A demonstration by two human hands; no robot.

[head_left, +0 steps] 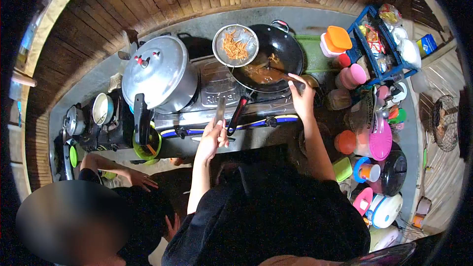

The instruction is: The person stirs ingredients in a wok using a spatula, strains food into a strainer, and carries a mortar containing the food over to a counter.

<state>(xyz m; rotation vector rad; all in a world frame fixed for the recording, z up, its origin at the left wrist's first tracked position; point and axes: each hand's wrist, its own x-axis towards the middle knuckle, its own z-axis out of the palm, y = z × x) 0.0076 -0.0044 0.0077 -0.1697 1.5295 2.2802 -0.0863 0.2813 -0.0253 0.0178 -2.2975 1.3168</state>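
The strainer (252, 45) hides the upper-left rim of your wok (290, 51), your left hand (212, 140) covers part of the metal handle (220, 108), a lid (155, 71) conceals the inside of the pot (178, 94), and a bystander's head (74, 221) is blurred.

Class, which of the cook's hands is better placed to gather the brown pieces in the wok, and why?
Probably the right hand: it grips a slim brown utensil reaching into the wok, near the brown pieces. The left hand is farther off, gripping a metal handle, apparently of the strainer.
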